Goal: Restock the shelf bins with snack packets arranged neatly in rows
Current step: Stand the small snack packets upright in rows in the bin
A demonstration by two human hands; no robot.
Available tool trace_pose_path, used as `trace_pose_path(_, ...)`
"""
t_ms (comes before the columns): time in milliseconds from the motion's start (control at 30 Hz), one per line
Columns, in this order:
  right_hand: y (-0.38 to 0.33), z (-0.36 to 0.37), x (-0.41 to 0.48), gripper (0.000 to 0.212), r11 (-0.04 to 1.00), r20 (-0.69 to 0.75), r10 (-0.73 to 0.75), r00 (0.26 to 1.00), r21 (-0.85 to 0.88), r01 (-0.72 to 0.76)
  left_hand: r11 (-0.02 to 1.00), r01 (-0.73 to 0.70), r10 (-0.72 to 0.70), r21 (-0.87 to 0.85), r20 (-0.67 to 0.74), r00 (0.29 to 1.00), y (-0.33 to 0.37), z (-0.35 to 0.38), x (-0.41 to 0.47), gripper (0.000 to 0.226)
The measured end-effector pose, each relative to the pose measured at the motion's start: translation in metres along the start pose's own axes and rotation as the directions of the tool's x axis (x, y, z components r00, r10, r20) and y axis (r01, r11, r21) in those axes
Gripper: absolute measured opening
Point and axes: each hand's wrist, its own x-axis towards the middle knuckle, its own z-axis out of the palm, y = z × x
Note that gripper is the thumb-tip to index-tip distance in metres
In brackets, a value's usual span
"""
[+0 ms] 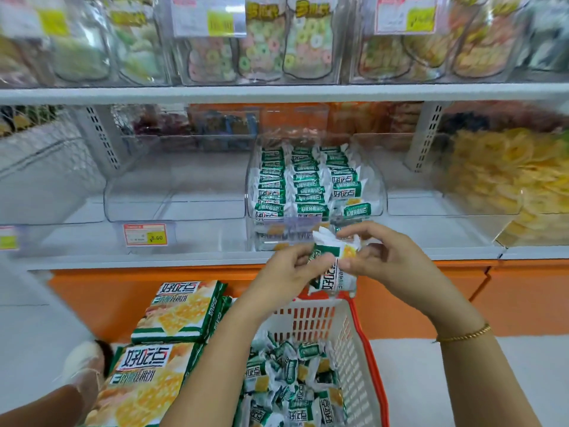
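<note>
Green-white snack packets (334, 266) gripped by left hand (286, 272) and right hand (381, 257), count unclear, lower bin (314, 186) rows hidden.

Clear glossy plastic shelf bin (314, 140)

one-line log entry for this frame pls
phase: restock | left hand + right hand: grip on snack packets | clear bin: rows part-filled | basket: loose packets remain

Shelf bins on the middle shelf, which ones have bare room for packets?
The clear bin left of the green-and-white packet bin looks empty, as does the clear one right of it. The packet bin is crowded in rows.
</note>
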Motion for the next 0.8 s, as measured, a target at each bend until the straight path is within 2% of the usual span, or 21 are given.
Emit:
trace_pose_path(100, -0.006, -0.009, 0.010, 0.031, 0.999, -0.065, -0.037, 0.997, 0.006, 0.037, 0.991, -0.063, 0.066, 0.118, -0.022, 0.998, 0.017, -0.002, 0.017, 0.028)
trace_pose_path(167, -0.008, -0.022, 0.026, 0.022, 0.998, -0.160, -0.052, 0.986, -0.046, 0.046, 0.982, -0.099, 0.115, 0.158, -0.093, 0.989, 0.025, -0.011, 0.030, 0.027)
trace_pose_path(233, -0.009, -0.040, 0.051, 0.012, 0.955, -0.272, -0.116, 0.955, -0.295, 0.032, 0.975, -0.115, 0.150, 0.189, -0.183, 0.971, 0.034, -0.023, 0.041, 0.030)
trace_pose_path(300, -0.013, -0.058, 0.079, 0.012, 0.768, -0.237, -0.209, 0.949, -0.641, 0.008, 0.961, -0.119, 0.181, 0.251, -0.239, 0.954, 0.042, -0.035, 0.052, 0.046)
trace_pose_path(367, -0.016, -0.072, 0.101, 0.014, 0.529, -0.079, -0.194, 0.978, -0.848, 0.036, 0.941, -0.139, 0.227, 0.308, -0.273, 0.935, 0.048, -0.045, 0.059, 0.058)
trace_pose_path(433, -0.016, -0.078, 0.117, 0.019, 0.367, 0.061, -0.124, 0.990, -0.924, 0.103, 0.917, -0.186, 0.292, 0.353, -0.276, 0.916, 0.050, -0.052, 0.065, 0.061)
trace_pose_path(533, -0.009, -0.072, 0.130, 0.022, 0.240, 0.181, -0.071, 0.981, -0.951, 0.193, 0.909, -0.208, 0.315, 0.361, -0.268, 0.910, 0.053, -0.059, 0.076, 0.060)
trace_pose_path(633, -0.004, -0.065, 0.145, 0.022, 0.190, 0.219, -0.018, 0.976, -0.957, 0.218, 0.920, -0.202, 0.297, 0.336, -0.263, 0.918, 0.055, -0.063, 0.087, 0.061)
trace_pose_path(700, -0.004, -0.067, 0.157, 0.019, 0.229, 0.194, -0.046, 0.980, -0.953, 0.199, 0.924, -0.202, 0.280, 0.326, -0.214, 0.936, 0.058, -0.065, 0.094, 0.061)
trace_pose_path(800, 0.000, -0.068, 0.169, 0.017, 0.268, 0.159, -0.112, 0.981, -0.946, 0.184, 0.926, -0.174, 0.206, 0.336, -0.061, 0.977, 0.063, -0.066, 0.103, 0.060)
